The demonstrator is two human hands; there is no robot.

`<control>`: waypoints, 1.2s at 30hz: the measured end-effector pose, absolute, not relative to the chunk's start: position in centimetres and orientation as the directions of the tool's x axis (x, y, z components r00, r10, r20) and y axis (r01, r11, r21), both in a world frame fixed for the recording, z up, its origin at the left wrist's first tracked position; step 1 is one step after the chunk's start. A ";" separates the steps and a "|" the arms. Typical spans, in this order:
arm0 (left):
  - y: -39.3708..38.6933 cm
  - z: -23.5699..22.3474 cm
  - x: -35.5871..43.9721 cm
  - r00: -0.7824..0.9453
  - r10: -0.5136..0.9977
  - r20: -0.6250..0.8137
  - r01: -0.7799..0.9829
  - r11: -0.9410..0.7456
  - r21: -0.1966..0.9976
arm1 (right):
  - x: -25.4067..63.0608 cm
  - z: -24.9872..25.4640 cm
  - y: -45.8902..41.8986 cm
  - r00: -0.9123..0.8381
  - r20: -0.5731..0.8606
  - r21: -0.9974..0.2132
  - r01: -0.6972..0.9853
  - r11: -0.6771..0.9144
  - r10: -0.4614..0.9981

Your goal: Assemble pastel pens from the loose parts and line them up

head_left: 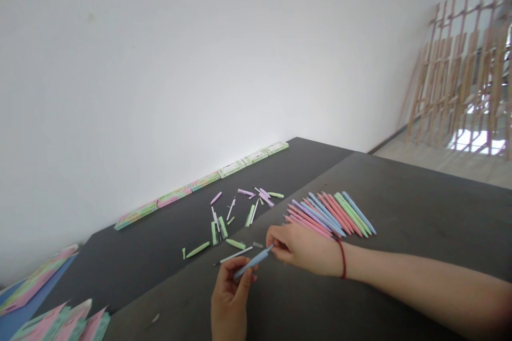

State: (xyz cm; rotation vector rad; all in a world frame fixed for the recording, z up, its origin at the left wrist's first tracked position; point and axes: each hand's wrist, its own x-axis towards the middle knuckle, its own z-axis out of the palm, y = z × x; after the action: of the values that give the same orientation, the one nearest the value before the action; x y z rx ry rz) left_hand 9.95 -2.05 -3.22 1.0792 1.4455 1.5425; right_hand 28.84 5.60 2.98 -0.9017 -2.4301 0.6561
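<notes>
My left hand (229, 298) comes up from the bottom of the view, palm up, with its fingers curled around a pastel blue pen barrel (252, 262). My right hand (300, 248), with a red string bracelet (342, 258) at its wrist, pinches the barrel's upper end. Just left of the barrel lies a white pen refill (233, 256) with a dark tip. A small grey piece (258, 244) lies near my right fingertips. Green pen parts (198, 249) lie left of my hands. Behind my right hand is a fanned row of pastel pens (330, 216).
Loose pink, green and white pen parts (240, 208) are scattered on the dark grey table (400, 186). Pastel boxes (240, 169) line the wall-side edge. Stacks of pastel packaging (60, 325) sit at lower left. A wooden lattice (460, 74) leans at upper right.
</notes>
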 end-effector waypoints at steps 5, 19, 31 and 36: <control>-2.1 -2.9 10.2 -0.277 0.958 0.079 0.166 -0.033 0.986 | 28.7 2.6 5.5 -0.721 0.212 -0.679 0.377 0.630 0.660; -2.7 -2.5 11.4 -0.015 0.961 0.277 0.384 -0.250 0.889 | 28.0 1.8 4.3 -0.797 0.191 -0.797 0.215 0.565 0.573; -3.8 -2.4 11.4 0.165 0.908 0.385 0.797 -0.353 0.490 | 26.8 0.8 7.5 -0.744 0.148 -0.383 0.564 0.732 0.651; -3.1 -2.6 11.1 0.238 0.901 0.363 0.905 -0.341 0.253 | 23.1 0.6 8.6 -0.850 0.097 -0.146 0.503 0.852 0.518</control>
State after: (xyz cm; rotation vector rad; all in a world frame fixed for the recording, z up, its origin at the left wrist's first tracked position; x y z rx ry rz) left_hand 11.14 -3.15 -2.60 2.4789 1.8090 0.7159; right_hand 23.06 8.58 0.61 -0.8015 -2.8948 0.1733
